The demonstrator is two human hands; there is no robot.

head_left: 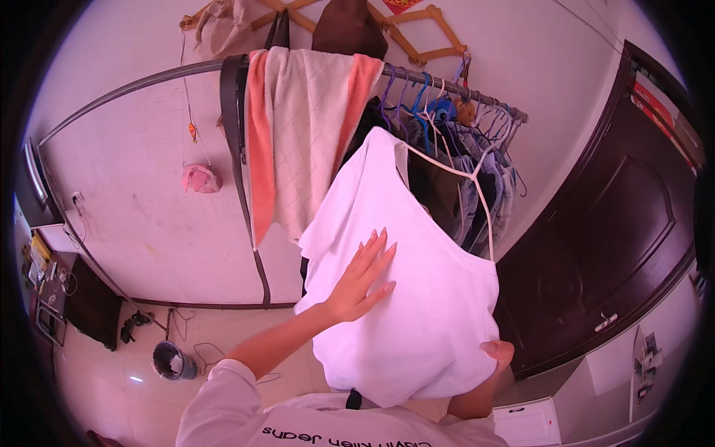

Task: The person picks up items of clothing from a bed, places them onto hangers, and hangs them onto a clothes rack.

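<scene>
A white T-shirt (417,298) spreads out in front of me on a white hanger (477,176). One arm of the hanger runs into the shoulder at the upper left, the other reaches the neckline at the right. Flat against the middle of the fabric lies my left hand (356,283), fingers stretched and slightly apart. My right hand (497,353) grips the shirt's edge low on the right, thumb in front and the other fingers hidden behind the cloth. Whether the hanger's hook rests on the rail, I cannot tell.
Behind the shirt, a metal clothes rail (477,95) carries a striped towel (302,141), a dark belt (233,112) and several garments on hangers. A dark door (596,246) is at right. On the floor at left stands a bin (179,363) near a dark cabinet (89,302).
</scene>
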